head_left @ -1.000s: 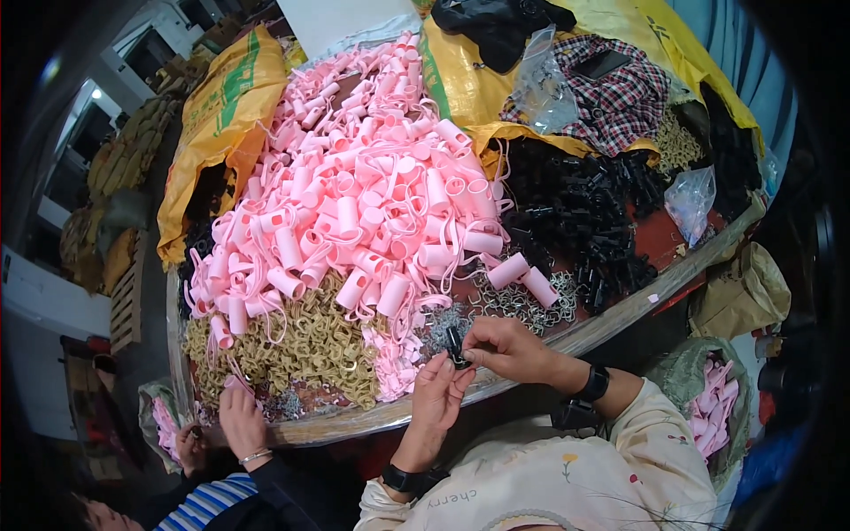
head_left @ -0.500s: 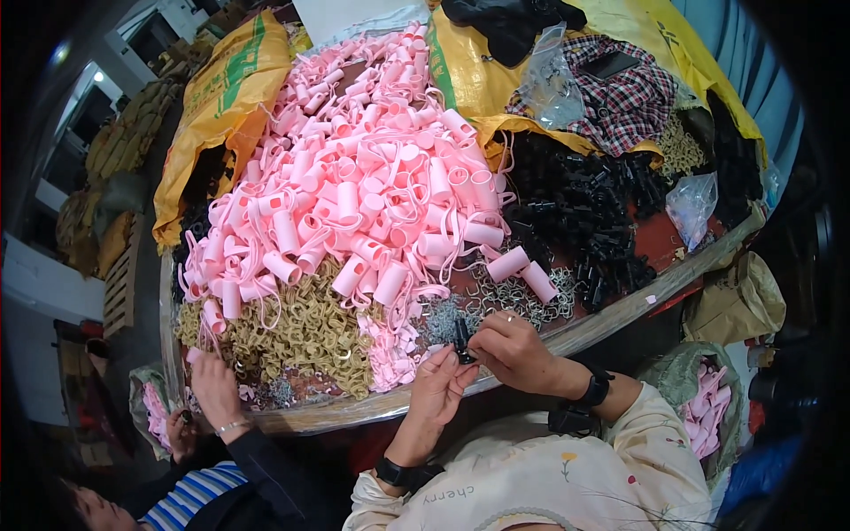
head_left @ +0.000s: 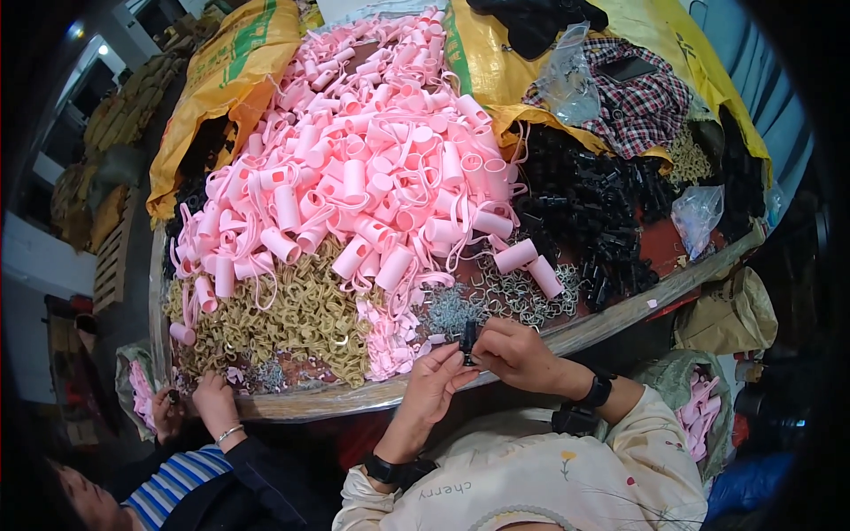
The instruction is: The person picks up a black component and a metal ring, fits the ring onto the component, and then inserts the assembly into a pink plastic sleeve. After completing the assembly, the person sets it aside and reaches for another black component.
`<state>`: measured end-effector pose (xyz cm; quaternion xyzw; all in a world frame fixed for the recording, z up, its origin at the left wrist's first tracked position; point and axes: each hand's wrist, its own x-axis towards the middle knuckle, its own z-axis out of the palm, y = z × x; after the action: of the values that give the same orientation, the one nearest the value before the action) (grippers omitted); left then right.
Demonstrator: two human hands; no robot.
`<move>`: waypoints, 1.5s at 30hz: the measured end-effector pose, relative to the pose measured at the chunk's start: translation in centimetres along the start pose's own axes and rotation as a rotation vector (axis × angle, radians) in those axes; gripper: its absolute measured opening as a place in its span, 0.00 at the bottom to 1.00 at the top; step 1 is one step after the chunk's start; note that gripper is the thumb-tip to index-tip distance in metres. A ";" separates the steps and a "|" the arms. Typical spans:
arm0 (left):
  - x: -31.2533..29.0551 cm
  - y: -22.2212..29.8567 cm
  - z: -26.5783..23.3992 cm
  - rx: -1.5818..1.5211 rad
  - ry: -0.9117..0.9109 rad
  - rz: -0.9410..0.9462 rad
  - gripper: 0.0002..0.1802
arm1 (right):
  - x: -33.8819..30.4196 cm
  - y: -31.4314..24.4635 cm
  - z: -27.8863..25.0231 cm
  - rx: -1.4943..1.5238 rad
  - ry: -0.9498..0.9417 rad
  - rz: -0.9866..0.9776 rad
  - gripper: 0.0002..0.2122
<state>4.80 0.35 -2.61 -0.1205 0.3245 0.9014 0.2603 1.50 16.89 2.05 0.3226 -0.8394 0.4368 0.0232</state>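
At the table's near edge a small black plastic part (head_left: 469, 338) stands upright between my hands. My left hand (head_left: 432, 382) pinches its lower end between thumb and fingers. From the other side my right hand (head_left: 518, 356) closes its fingertips against the part; whether they hold another small piece is hidden. Just beyond my hands lie a heap of small grey metal pieces (head_left: 452, 310), a spread of silvery wire hooks (head_left: 567, 299) and small flat pink pieces (head_left: 390, 347). Two pink cylinders (head_left: 542, 276) rest behind the hooks.
A large pile of pink cylinders with straps (head_left: 354, 177) covers the middle. Tan clips (head_left: 274, 329) lie left, black parts (head_left: 584, 203) right. The wooden table edge (head_left: 611, 314) curves before me. A co-worker's hand (head_left: 215, 403) works at the near left. Yellow sacks (head_left: 226, 80) stand behind.
The view has shifted slightly. My hands stay together on the black part, which now stands straighter. The co-worker's hand has moved down from the pink cylinders to the table edge.
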 end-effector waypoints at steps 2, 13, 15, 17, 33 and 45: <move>0.0 0.2 -0.2 0.036 -0.006 -0.008 0.13 | 0.1 -0.1 0.2 0.195 -0.019 0.148 0.06; -0.1 0.3 -0.9 -0.001 0.027 0.070 0.14 | 0.0 1.6 2.4 0.624 -0.020 0.410 0.08; -0.5 0.7 -1.0 -0.009 0.040 0.093 0.14 | 0.1 1.8 2.4 0.694 -0.023 0.427 0.08; -0.7 1.7 -0.8 -0.015 0.078 0.183 0.14 | 0.8 1.8 1.3 0.498 -0.116 0.322 0.07; -4.2 4.2 -4.6 -0.069 0.425 0.631 0.13 | 11.3 1.7 11.7 -0.258 -0.178 -0.165 0.05; -3.1 4.2 -4.6 -0.086 0.098 0.577 0.14 | 9.4 1.4 7.0 1.313 -0.515 0.725 0.03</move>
<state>5.27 -6.57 -2.73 -0.0775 0.3189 0.9442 -0.0280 -5.02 7.26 -0.24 0.0678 -0.4418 0.7347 -0.5104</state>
